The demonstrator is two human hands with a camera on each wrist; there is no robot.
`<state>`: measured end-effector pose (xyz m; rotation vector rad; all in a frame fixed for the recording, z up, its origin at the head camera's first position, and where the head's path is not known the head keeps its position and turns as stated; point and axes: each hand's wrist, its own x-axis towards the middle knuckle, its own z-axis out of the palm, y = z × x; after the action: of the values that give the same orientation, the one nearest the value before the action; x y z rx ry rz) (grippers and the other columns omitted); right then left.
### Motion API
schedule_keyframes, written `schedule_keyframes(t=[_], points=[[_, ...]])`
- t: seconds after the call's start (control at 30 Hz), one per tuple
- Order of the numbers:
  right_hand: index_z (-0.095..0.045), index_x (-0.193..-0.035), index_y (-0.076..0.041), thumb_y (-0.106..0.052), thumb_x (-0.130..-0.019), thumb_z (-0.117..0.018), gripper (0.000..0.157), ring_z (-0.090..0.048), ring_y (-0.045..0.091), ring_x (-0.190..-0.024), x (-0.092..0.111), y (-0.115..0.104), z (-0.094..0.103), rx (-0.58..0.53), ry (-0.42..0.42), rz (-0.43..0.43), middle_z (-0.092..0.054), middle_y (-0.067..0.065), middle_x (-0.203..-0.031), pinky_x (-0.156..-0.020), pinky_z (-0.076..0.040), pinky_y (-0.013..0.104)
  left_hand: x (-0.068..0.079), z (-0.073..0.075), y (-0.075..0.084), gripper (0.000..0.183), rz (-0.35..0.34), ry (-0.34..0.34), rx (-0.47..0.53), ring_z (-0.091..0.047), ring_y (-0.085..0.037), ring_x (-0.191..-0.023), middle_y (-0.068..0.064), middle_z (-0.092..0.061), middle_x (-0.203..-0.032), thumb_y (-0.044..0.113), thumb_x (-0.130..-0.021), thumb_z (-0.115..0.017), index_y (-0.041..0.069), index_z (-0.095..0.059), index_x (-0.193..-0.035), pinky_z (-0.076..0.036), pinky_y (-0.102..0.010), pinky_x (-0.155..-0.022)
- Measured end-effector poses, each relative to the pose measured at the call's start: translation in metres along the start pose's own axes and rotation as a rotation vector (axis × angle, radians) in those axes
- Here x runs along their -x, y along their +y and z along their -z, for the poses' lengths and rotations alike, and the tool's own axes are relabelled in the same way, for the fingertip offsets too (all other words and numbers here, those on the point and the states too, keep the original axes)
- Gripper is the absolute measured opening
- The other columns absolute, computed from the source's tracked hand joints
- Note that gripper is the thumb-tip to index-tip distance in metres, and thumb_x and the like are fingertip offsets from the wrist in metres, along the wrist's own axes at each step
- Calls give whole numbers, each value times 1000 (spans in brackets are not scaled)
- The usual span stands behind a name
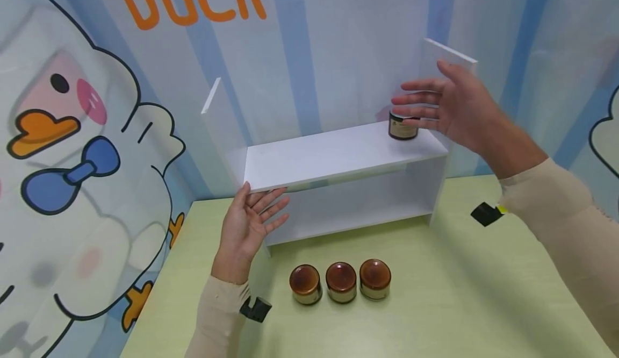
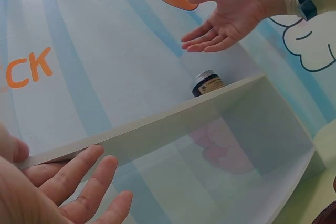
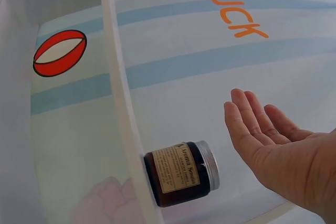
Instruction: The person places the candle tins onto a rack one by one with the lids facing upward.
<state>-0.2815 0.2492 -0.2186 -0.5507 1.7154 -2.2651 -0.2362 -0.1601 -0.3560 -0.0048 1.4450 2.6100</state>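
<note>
A white two-level shelf (image 1: 309, 159) stands on the table. My left hand (image 1: 249, 223) holds the front left corner of its upper board, thumb on top and index finger beneath, the other fingers spread below. Near the right end of that board a brown jar (image 3: 178, 174) stands upright, with a silver lid and a printed beige label. Straight-fingered and holding nothing, my right hand (image 1: 456, 102) is raised above and beside this jar, overlapping it in the head view. In the right wrist view the fingertips (image 3: 236, 98) are apart from the lid.
Three similar jars (image 1: 341, 283) with glossy amber tops sit in a row on the pale green table (image 1: 411, 320), before the shelf. Upright side panels (image 1: 222, 127) rise at both ends of the shelf. A printed duck backdrop (image 1: 338, 41) hangs close behind.
</note>
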Motion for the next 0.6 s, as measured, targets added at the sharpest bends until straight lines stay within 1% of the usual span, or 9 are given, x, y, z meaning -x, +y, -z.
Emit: schedule_keyframes(t=[0.07,0.17,0.33,0.43,0.6], points=[[-47,-147,-5,-55,-105,-43,66,-59,29,-130,5,6,1,-26,-22,2,-55,14,-145,-102,-52,35,0,0,-1,58,2,0,1,-68,-27,-118,-12,-69,-131,49,-110,-38,6,-48,-148,-45,-55,-109],[-45,-149,-3,-53,-107,-40,66,-58,32,-131,12,15,5,-98,-64,6,-55,16,-145,-104,-51,36,0,1,-1,57,5,2,3,-68,-28,-119,-13,-67,-133,48,-110,-38,6,-48,-148,-45,-55,-109],[-39,-152,2,-49,-110,-32,67,-55,37,-135,21,31,10,-238,-158,18,-53,21,-147,-108,-49,42,0,1,-1,57,6,7,2,-68,-28,-117,-11,-70,-129,49,-110,-38,6,-48,-146,-45,-55,-108],[-38,-152,3,-46,-111,-26,66,-54,38,-136,27,41,11,-281,-200,17,-53,21,-148,-109,-47,43,-1,0,0,58,4,4,1,-69,-27,-116,-10,-73,-125,49,-110,-38,5,-49,-146,-45,-55,-109],[-35,-153,4,-42,-112,-17,64,-52,39,-137,37,58,11,-309,-247,12,-52,21,-148,-112,-43,44,-1,0,1,57,0,1,0,-69,-27,-116,-8,-74,-121,49,-110,-37,5,-49,-145,-45,-55,-109]])
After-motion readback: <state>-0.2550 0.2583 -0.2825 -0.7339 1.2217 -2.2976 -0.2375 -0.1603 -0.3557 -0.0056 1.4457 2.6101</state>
